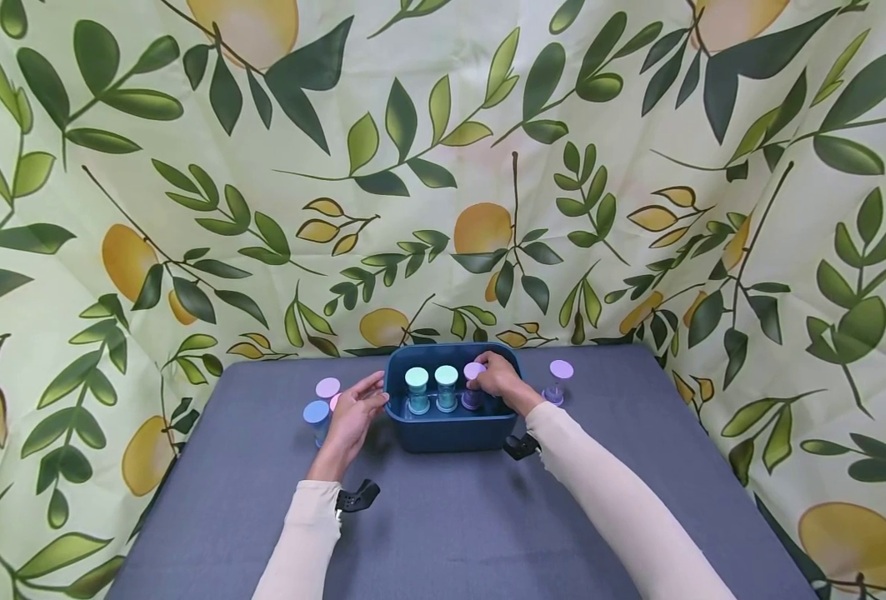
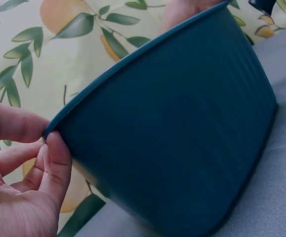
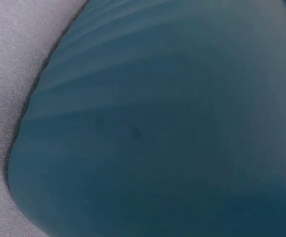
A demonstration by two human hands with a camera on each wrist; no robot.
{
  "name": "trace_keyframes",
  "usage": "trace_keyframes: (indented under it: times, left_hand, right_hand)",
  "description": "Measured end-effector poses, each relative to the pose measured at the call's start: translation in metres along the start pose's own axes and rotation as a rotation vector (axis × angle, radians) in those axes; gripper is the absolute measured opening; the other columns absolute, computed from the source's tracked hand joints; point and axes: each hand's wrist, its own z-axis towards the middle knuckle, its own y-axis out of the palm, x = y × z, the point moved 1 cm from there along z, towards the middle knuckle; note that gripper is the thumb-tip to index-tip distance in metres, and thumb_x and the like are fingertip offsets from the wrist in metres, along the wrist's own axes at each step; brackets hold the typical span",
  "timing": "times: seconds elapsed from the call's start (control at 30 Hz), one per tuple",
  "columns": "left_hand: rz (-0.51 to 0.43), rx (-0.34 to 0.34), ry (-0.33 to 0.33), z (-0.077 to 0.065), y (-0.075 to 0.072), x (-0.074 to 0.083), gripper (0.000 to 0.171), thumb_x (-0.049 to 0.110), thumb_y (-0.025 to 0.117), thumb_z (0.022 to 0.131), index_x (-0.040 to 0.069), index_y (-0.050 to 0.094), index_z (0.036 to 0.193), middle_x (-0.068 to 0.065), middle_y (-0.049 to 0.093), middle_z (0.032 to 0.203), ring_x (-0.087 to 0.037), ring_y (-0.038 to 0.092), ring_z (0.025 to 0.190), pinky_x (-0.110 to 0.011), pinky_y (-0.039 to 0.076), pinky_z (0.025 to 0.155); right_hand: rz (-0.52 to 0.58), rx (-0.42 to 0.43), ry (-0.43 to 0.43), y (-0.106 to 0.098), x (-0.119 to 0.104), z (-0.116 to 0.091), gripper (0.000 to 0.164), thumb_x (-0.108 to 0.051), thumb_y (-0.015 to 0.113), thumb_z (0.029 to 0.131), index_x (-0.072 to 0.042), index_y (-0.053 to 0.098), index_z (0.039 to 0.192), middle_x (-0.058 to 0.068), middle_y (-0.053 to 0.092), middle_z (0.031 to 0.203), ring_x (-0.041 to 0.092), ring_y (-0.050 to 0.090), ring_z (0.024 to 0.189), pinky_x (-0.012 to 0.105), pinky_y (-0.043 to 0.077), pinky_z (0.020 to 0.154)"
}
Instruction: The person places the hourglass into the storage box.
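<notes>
A dark blue bin (image 1: 453, 435) stands on the table, with two teal-capped sand timers (image 1: 417, 392) upright inside. My right hand (image 1: 501, 379) reaches over its right side and grips a purple sand timer (image 1: 472, 398) by its top, beside the teal pair. At the bin's left end, my left hand (image 1: 354, 417) pinches the rim between thumb and fingers; the left wrist view shows the fingertips (image 2: 58, 148) at the rim's corner. Only the bin's outer wall (image 3: 133, 128) fills the right wrist view, so the right hand is hidden there.
Left of the bin stand a blue sand timer (image 1: 317, 419) and a pink-lilac one (image 1: 327, 388), with another pink cap partly behind my left hand. A purple sand timer (image 1: 557, 383) stands right of the bin. A leaf-and-fruit patterned cloth (image 1: 412, 208) hangs behind the grey table (image 1: 443, 525).
</notes>
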Motion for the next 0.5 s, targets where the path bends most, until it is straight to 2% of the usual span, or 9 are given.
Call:
trace_keyframes:
  times: [0.33, 0.5]
  left_hand:
    - [0.008, -0.008, 0.005, 0.0003, -0.0006, 0.0001, 0.049, 0.004, 0.059, 0.093, 0.01, 0.053, 0.141, -0.014, 0.051, 0.139, -0.028, 0.05, 0.132, -0.025, 0.048, 0.091]
    - [0.003, -0.006, -0.006, 0.0003, -0.0007, -0.0006, 0.048, 0.005, 0.059, 0.093, 0.012, 0.054, 0.14, -0.013, 0.052, 0.14, -0.027, 0.05, 0.133, -0.038, 0.045, 0.105]
  right_hand:
    - [-0.009, -0.009, -0.018, 0.0001, 0.0018, 0.0001, 0.046, -0.004, 0.079, 0.075, -0.002, 0.059, 0.116, 0.017, 0.062, 0.11, 0.025, 0.057, 0.091, 0.029, 0.046, 0.071]
    - [0.015, -0.007, -0.036, -0.0019, 0.0014, -0.0012, 0.052, -0.002, 0.08, 0.072, -0.002, 0.058, 0.119, 0.017, 0.064, 0.111, 0.024, 0.059, 0.09, 0.028, 0.047, 0.069]
